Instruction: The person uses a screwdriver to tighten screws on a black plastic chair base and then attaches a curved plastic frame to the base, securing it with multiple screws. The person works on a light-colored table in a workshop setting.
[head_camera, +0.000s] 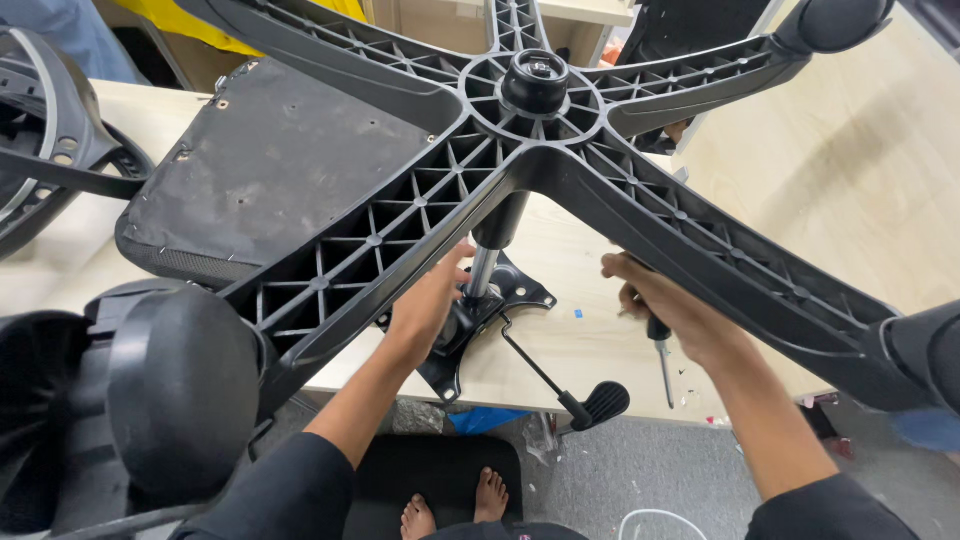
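1. The left hand (428, 308) reaches under the star-shaped chair base (540, 150) and its fingers wrap around the shiny metal column (483, 272), just above the black metal plate (470, 325) on the table (560, 340).
2. The right hand (668, 305) is clenched around a screwdriver (661, 350), tip pointing down, close under one arm of the base.
3. A lever with a flat paddle (600, 402) sticks out from the plate, toward the person, between both hands.
4. I think the heavy base can tip, because it stands only on this thin column; then it may press the left fingers.
5. The seat cushion (270, 170) lies beyond the left hand.
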